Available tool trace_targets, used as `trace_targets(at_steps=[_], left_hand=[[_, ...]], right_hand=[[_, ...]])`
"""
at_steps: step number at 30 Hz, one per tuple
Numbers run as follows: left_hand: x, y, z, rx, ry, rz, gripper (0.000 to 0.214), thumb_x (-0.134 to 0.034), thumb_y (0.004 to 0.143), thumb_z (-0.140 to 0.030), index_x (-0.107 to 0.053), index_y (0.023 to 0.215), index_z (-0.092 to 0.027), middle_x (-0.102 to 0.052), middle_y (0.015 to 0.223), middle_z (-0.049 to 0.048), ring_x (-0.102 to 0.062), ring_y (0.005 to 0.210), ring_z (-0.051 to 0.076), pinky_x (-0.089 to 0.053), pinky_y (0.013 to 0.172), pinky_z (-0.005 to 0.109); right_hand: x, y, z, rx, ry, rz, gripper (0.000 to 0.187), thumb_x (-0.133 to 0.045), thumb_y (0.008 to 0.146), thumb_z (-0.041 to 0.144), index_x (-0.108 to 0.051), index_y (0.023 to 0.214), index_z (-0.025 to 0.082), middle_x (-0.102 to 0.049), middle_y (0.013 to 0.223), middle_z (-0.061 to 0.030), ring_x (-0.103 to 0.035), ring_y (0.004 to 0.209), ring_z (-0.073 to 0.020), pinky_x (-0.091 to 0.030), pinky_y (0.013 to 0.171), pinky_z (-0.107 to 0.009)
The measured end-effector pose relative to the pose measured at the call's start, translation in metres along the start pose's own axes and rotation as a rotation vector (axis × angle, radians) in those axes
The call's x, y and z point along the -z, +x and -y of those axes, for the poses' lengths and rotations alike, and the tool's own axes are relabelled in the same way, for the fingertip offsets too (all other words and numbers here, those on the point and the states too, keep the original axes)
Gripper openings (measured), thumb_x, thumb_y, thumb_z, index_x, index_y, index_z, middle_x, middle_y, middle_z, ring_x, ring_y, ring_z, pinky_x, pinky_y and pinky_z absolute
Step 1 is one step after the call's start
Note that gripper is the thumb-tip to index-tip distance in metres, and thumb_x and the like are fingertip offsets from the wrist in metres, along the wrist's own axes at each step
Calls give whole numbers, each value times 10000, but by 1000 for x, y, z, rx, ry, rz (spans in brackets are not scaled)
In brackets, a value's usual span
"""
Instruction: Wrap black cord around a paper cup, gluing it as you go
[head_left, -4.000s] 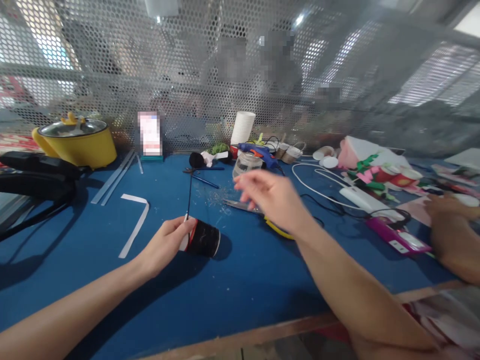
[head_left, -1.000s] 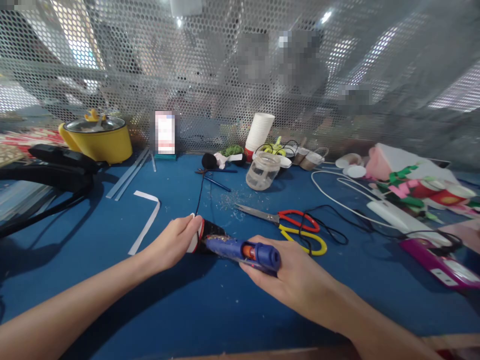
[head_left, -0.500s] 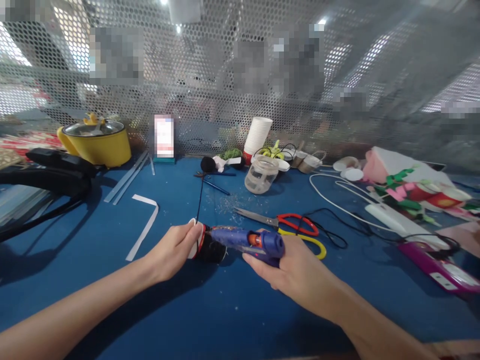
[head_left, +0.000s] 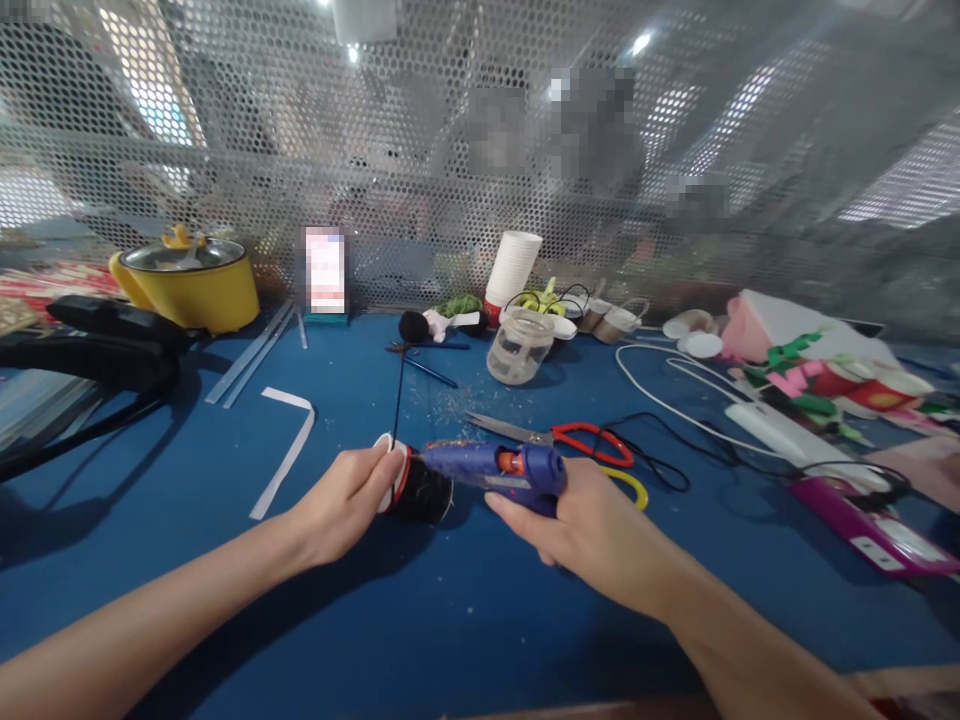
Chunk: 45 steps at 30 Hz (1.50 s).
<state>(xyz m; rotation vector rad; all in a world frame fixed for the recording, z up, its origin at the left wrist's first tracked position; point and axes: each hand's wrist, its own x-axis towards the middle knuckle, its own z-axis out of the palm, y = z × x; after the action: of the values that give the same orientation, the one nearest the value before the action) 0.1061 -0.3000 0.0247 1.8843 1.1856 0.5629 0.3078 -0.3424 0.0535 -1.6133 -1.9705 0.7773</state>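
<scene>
My left hand (head_left: 352, 500) is closed around the rim end of a paper cup (head_left: 385, 490), which lies on its side with the mouth to the left. Black yarn (head_left: 427, 490) is wound around much of the cup, and a strip of red shows near the rim. One strand of that yarn runs from under my left thumb up to a black yarn ball (head_left: 413, 327). My right hand (head_left: 592, 530) grips a blue hot glue gun (head_left: 495, 468), an orange part showing in its side. Its nozzle points left, close to the cup's upper side; whether it touches, I cannot tell.
Scissors (head_left: 592, 440) with red and yellow handles lie just beyond my right hand. A clear jar (head_left: 520, 346) and stacked paper cups (head_left: 513, 270) stand behind. White strip (head_left: 289, 455), yellow pot (head_left: 191, 285) and black object (head_left: 112, 340) are left; cables and a purple power strip (head_left: 862, 525) right.
The glue gun has risen slightly against the cup, so more of the wound black yarn shows below its nozzle. The left hand keeps its hold, and the whole view has shifted a little.
</scene>
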Motion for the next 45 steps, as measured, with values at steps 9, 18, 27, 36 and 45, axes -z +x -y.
trace_targets(at_steps=[9,18,27,36,45], left_hand=[[1,1,-1,-23,26,38,368,-208,856,-361,-334,560,-181,-360,541,-41,-338,530,101,-307,538,223],[0,-1,3,-103,116,18,337,-234,857,-336,-295,562,-185,-329,536,-51,-312,513,93,-291,521,218],[1,0,1,-32,72,10,360,-227,848,-380,-323,562,-182,-318,541,-47,-308,526,100,-290,521,226],[-3,3,1,91,-54,-25,370,-251,825,-427,-400,607,-167,-331,556,-43,-312,534,102,-301,517,231],[-2,4,-1,129,-105,-21,375,-253,819,-429,-433,635,-157,-370,575,-32,-337,552,109,-324,547,244]], right_hand=[[2,-4,-2,7,12,52,209,-485,741,314,-435,583,186,-446,402,54,-454,340,-89,-352,356,-191],[4,1,-1,-111,76,67,185,-498,734,348,-507,674,174,-441,378,60,-448,330,-82,-354,343,-166],[2,-6,-1,-2,20,47,203,-480,747,317,-436,597,187,-452,427,50,-449,355,-87,-346,361,-192],[-2,-9,1,112,-64,20,150,-466,756,260,-453,624,193,-471,509,39,-413,446,-90,-331,431,-198],[-4,-11,1,166,-75,98,136,-462,755,223,-444,625,187,-484,544,43,-410,470,-79,-317,448,-190]])
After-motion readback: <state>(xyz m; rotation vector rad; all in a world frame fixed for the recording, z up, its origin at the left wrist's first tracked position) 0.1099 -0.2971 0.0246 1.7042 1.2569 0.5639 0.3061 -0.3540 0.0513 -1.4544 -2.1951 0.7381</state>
